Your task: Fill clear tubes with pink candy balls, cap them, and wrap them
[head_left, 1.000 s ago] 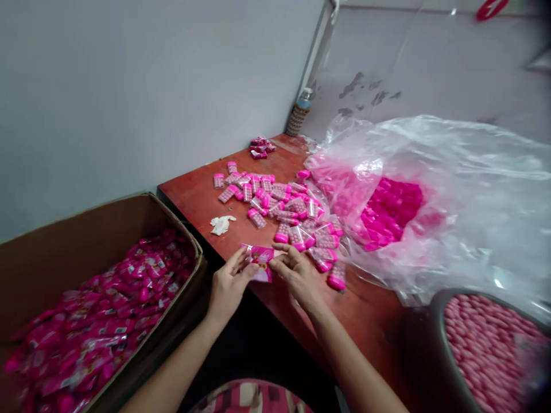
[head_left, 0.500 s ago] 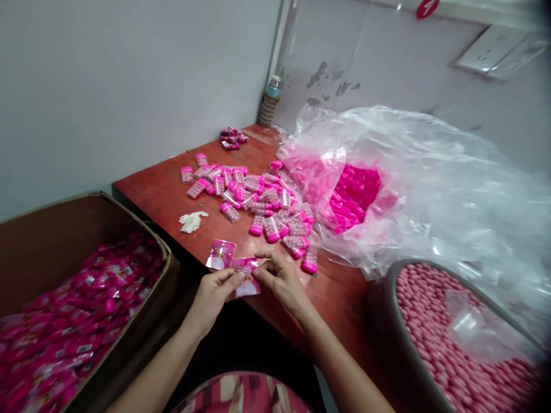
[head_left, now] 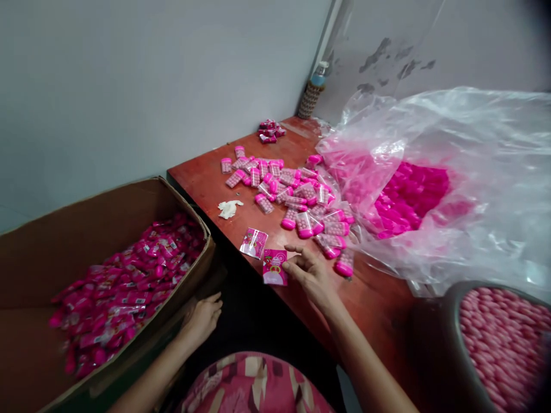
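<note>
My right hand [head_left: 310, 273] rests at the near edge of the red wooden table [head_left: 202, 178], fingertips on a pink printed sachet [head_left: 275, 267], fingers loosely spread. A second pink sachet [head_left: 253, 242] lies just to its left. My left hand [head_left: 204, 316] is lowered below the table edge beside the cardboard box [head_left: 107, 203], fingers curled and holding nothing. A heap of small clear containers with pink caps [head_left: 297, 198] lies just beyond my right hand.
The cardboard box holds many filled pink sachets [head_left: 129, 281]. A big clear plastic bag [head_left: 451, 189] of pink parts covers the table's right side. A dark tub [head_left: 451, 310] of pink candies stands at near right. A crumpled white scrap [head_left: 229, 208], a small pile of pink packets [head_left: 270, 131] and a bottle [head_left: 313, 92] stand farther back.
My left hand let go of the sachet and dropped below the table edge toward the box. The sachet now lies on the table under my right fingertips.
</note>
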Motion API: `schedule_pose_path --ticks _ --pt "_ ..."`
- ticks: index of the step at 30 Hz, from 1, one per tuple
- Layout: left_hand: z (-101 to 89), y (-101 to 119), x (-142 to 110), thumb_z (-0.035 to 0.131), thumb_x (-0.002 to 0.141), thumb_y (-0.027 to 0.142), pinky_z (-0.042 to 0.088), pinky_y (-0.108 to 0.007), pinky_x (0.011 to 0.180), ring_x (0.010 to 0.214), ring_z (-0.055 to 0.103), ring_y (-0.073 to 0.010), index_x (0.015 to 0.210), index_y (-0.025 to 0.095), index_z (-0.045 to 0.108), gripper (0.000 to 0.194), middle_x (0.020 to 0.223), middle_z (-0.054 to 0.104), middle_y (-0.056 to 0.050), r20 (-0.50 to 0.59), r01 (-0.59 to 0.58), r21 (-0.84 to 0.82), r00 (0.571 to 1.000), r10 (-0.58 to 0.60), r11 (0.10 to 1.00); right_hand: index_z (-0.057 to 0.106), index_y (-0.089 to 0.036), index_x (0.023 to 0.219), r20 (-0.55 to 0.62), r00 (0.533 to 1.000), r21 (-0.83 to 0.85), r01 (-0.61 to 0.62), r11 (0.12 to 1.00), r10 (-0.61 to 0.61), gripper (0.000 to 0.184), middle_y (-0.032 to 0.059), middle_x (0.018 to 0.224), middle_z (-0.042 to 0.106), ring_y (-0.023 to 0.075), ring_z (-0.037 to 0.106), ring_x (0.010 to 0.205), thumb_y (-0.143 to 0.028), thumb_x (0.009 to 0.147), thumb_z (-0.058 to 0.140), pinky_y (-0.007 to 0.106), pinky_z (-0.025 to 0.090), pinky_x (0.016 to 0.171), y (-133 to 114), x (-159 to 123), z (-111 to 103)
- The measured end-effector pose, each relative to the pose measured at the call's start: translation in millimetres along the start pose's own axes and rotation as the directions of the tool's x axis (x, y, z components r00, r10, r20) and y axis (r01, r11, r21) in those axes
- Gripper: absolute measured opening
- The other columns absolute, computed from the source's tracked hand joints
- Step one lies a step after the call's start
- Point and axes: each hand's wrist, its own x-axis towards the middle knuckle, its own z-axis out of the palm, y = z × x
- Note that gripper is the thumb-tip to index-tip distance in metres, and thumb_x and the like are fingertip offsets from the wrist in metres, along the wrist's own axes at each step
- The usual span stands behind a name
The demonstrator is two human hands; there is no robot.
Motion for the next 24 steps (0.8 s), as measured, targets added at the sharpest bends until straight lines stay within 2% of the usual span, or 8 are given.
schedule_pose_path --ticks 3,6,9,13,15,17,21,24 --pt "-27.6 46.2 -5.3 0.059 0.072 0.031 0.043 -0.040 0.089 0.096 0.062 -0.0275 0.082 0.022 0.072 0.019 0.097 0.070 -0.009 0.063 -0.048 -0.308 0.996 0.071 0.950 0.052 -0.018 0.102 0.016 0.999 0.042 -0.030 0.999 0.029 0.034 -0.0055 0.056 0.052 0.0111 0.046 0.051 -0.031 0.073 0.063 0.023 0.031 0.049 -5.0 -0.8 2.7" --pt "-39.1 101.0 1.2 0.062 0.072 0.036 0.048 -0.037 0.082 0.091 0.063 -0.0241 0.109 0.017 0.062 0.042 0.098 0.069 -0.010 0.157 0.057 -0.762 0.983 0.098 0.646 0.053 -0.018 0.101 0.030 0.999 0.066 -0.041 0.997 0.039 0.035 -0.0056 0.056 0.053 0.0110 0.047 0.050 -0.029 0.070 0.065 0.023 0.033 0.050 -10.2 -3.4 8.3" --pt "-32.4 136.5 12.0 0.064 0.072 0.033 0.049 -0.034 0.081 0.083 0.064 -0.0206 0.098 0.011 0.066 0.033 0.088 0.070 -0.009 0.189 0.092 -0.896 0.965 0.184 0.435 0.053 -0.018 0.101 0.038 0.999 0.017 -0.018 1.000 0.017 0.033 -0.0059 0.057 0.053 0.0106 0.047 0.051 -0.028 0.071 0.064 0.023 0.035 0.051 -11.9 -8.3 11.3" --pt "-18.3 146.9 22.4 0.069 0.068 0.030 0.052 -0.032 0.074 0.073 0.065 -0.0184 0.078 0.010 0.069 0.022 0.073 0.069 -0.006 0.208 0.144 -0.904 0.971 0.120 0.402 0.056 -0.020 0.101 0.030 0.997 -0.221 0.080 0.972 -0.076 0.024 -0.0017 0.066 0.060 0.0132 0.055 0.059 -0.029 0.079 0.057 0.025 0.041 0.056 -9.6 -18.4 -9.6" --pt "-15.2 145.0 25.0 0.071 0.066 0.030 0.053 -0.029 0.069 0.068 0.065 -0.0172 0.073 0.010 0.070 0.021 0.069 0.069 -0.006 0.201 0.152 -0.891 0.977 0.073 0.429 0.060 -0.021 0.099 -0.072 0.979 -0.491 0.133 0.861 -0.193 0.019 0.0027 0.079 0.065 0.0161 0.058 0.067 -0.026 0.083 0.051 0.028 0.044 0.062 -8.9 -25.1 -35.0" --pt "-13.7 143.8 25.9 0.073 0.063 0.030 0.053 -0.027 0.065 0.063 0.064 -0.0157 0.069 0.010 0.070 0.021 0.066 0.069 -0.006 0.199 0.161 -0.877 0.979 0.039 0.452 0.062 -0.022 0.099 -0.166 0.925 -0.772 0.094 0.628 -0.342 0.022 0.0069 0.093 0.066 0.0206 0.059 0.081 -0.019 0.084 0.047 0.034 0.045 0.072 -7.6 -30.2 -66.4" --pt "-10.7 147.0 25.1 0.075 0.059 0.029 0.053 -0.024 0.059 0.057 0.063 -0.0140 0.068 0.010 0.070 0.022 0.063 0.069 -0.006 0.212 0.193 -0.870 0.977 -0.011 0.454 0.058 -0.021 0.114 0.002 0.942 -0.979 0.070 0.189 -0.335 0.046 0.0084 0.123 0.056 0.0255 0.046 0.114 -0.002 0.076 0.041 0.041 0.037 0.092 -0.9 -29.8 -117.8" --pt "-10.5 152.0 24.8 0.077 0.056 0.029 0.052 -0.023 0.056 0.054 0.063 -0.0138 0.067 0.009 0.069 0.024 0.062 0.069 -0.006 0.223 0.217 -0.878 0.974 -0.037 0.427 0.049 -0.023 0.124 0.089 0.963 -0.991 0.111 0.072 -0.254 0.057 0.0077 0.128 0.051 0.0252 0.043 0.116 0.002 0.074 0.040 0.041 0.035 0.092 1.3 -25.4 -129.3"
